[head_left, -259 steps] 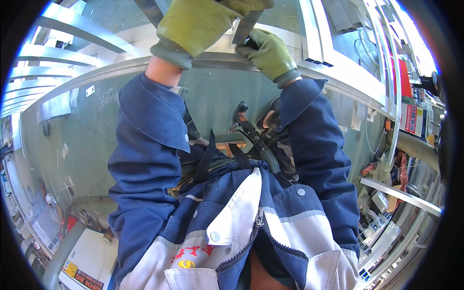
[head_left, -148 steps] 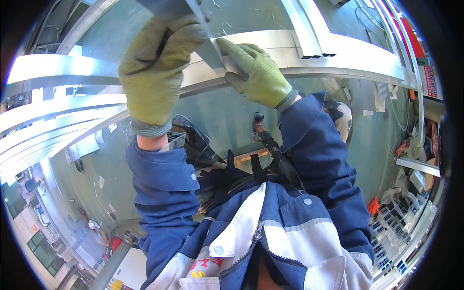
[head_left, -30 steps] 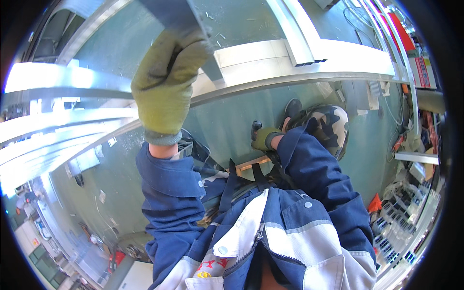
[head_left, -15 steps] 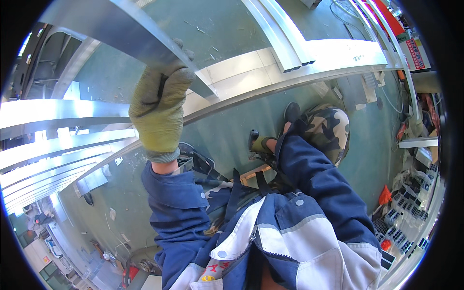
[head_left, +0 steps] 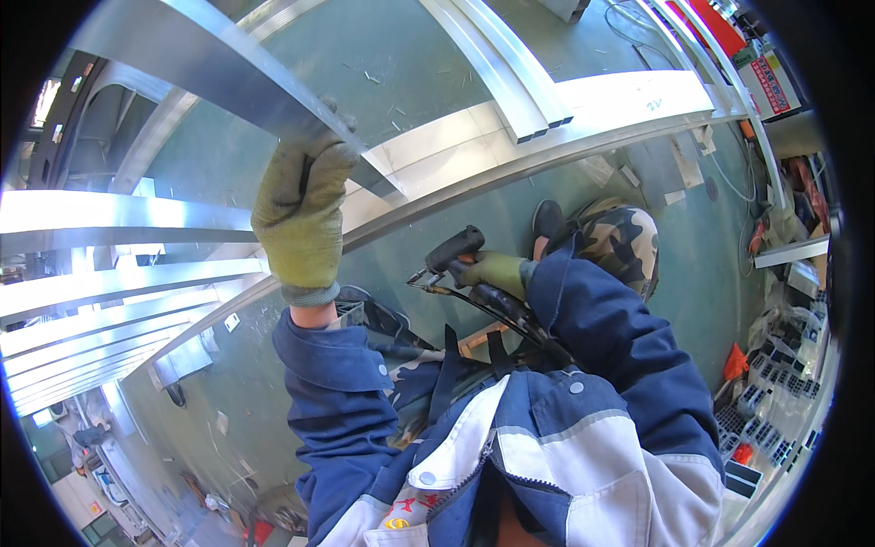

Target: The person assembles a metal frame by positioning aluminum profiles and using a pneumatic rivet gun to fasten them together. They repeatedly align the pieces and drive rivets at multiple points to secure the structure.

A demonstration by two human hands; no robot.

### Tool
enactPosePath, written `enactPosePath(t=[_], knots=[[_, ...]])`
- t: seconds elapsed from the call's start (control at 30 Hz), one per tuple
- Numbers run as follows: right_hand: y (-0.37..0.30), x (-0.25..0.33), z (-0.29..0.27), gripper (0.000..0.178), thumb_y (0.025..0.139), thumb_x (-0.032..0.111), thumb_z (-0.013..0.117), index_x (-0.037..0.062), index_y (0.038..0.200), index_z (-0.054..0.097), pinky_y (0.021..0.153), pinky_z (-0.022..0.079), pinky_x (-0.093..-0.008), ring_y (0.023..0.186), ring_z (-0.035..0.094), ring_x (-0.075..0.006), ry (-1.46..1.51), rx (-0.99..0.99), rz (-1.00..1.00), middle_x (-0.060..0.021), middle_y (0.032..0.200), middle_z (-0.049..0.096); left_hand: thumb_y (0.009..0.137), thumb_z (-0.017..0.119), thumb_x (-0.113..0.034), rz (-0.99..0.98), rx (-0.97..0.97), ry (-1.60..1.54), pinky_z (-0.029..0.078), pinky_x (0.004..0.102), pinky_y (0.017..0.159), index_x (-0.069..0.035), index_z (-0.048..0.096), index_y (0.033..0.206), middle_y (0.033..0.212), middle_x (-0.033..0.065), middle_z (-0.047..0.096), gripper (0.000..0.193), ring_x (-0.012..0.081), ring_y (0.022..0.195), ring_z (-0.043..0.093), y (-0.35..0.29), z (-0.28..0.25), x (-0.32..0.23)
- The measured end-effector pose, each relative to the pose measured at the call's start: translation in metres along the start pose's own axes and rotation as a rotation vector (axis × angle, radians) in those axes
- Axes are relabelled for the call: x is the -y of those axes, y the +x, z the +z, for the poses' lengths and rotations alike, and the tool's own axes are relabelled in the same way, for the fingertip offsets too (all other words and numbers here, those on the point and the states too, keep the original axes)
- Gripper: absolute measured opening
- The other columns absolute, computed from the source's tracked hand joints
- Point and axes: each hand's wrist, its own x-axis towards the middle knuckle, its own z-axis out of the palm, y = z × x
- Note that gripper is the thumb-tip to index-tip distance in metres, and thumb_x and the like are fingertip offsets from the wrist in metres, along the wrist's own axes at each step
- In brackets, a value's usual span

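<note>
My left hand [head_left: 303,214], in a yellow-green work glove, is wrapped round a long silvery metal bar [head_left: 223,68] near its lower end. That end rests against the shiny metal rail [head_left: 456,150] that crosses in front of me. In my right hand [head_left: 499,273], also gloved, is a black welding gun [head_left: 455,244] with a thin metal nozzle and a dark cable running back toward my lap. The nozzle points left and stays apart from the rail. Part of my right fingers is hidden behind the gun's handle.
Several parallel metal slats [head_left: 128,278] fill the left side. Two square tubes [head_left: 510,77] lie across the rail farther off. At the right are plastic-wrapped black profiles [head_left: 775,392] and an orange-red piece [head_left: 736,362]. Scraps and cables lie on the green floor [head_left: 679,301].
My right hand has come up from low between my knees, bringing the welding gun into plain view. My left hand keeps its hold on the bar.
</note>
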Motion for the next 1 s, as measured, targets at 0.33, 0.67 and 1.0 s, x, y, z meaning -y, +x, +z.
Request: enactPosePath(t=[0.33,0.67,1.0], knots=[[-0.122,0.009,-0.004,0.050,0.095,0.033,0.069,0.0017,0.133,0.061,0.073,0.054,-0.0339,0.087,0.068,-0.0200,-0.069,-0.081,-0.193,-0.0092,0.107,0.067,0.095,0.077,-0.013,-0.047,0.013,-0.081,0.056,0.0322,0.101,-0.005,0.068,0.134,0.128,0.0109,0.073,0.041,0.0186,0.114,0.070,-0.001,0.000,0.001],[-0.192,0.032,0.006,0.048,0.097,0.015,0.070,0.0056,0.142,0.056,0.080,0.057,-0.0339,0.089,0.070,-0.0197,0.255,-0.100,-0.302,-0.0099,0.110,0.070,0.094,0.078,-0.014,-0.045,-0.011,-0.114,0.056,0.0335,0.102,-0.007,0.068,0.135,0.129,0.0110,0.073,0.043,0.0189,0.115,0.070,-0.003,-0.001,0.005],[-0.233,0.100,0.021,0.045,0.104,0.025,0.060,0.0053,0.144,0.057,0.062,0.053,-0.0281,0.068,0.065,-0.0143,0.150,-0.178,-0.645,-0.0109,0.124,0.070,0.093,0.079,-0.012,-0.043,-0.017,-0.079,0.057,0.0337,0.100,-0.007,0.069,0.134,0.129,0.0105,0.073,0.042,0.0191,0.114,0.070,-0.004,-0.002,0.003]])
